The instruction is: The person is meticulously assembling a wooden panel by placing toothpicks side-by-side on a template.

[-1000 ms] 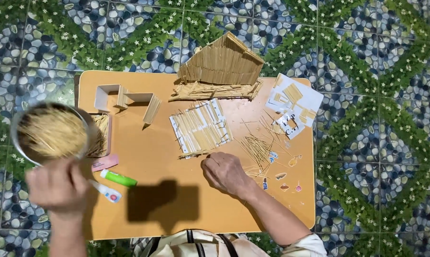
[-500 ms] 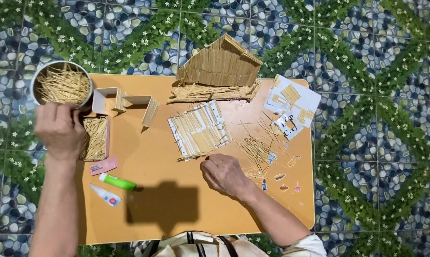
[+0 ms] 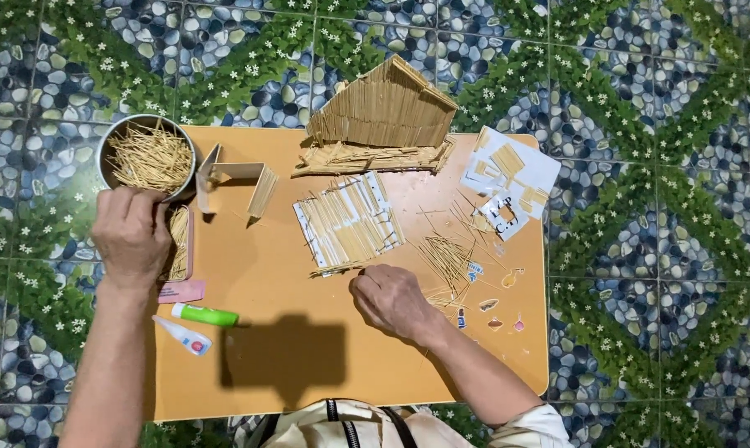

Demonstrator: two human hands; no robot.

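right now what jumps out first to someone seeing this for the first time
The stick-built model house at the far edge of the orange table catches the eye first, with a flat panel of sticks lying just in front of it. At the far left corner, the left hand grips the rim of a round metal bowl of thin sticks, while the right hand rests beside loose sticks.

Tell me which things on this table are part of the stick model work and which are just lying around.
In use:
left hand on round tin of sticks
right hand by stick panel
loose sticks
stick house

Lying about:
green tube
white tube
pink eraser
paper cut-outs
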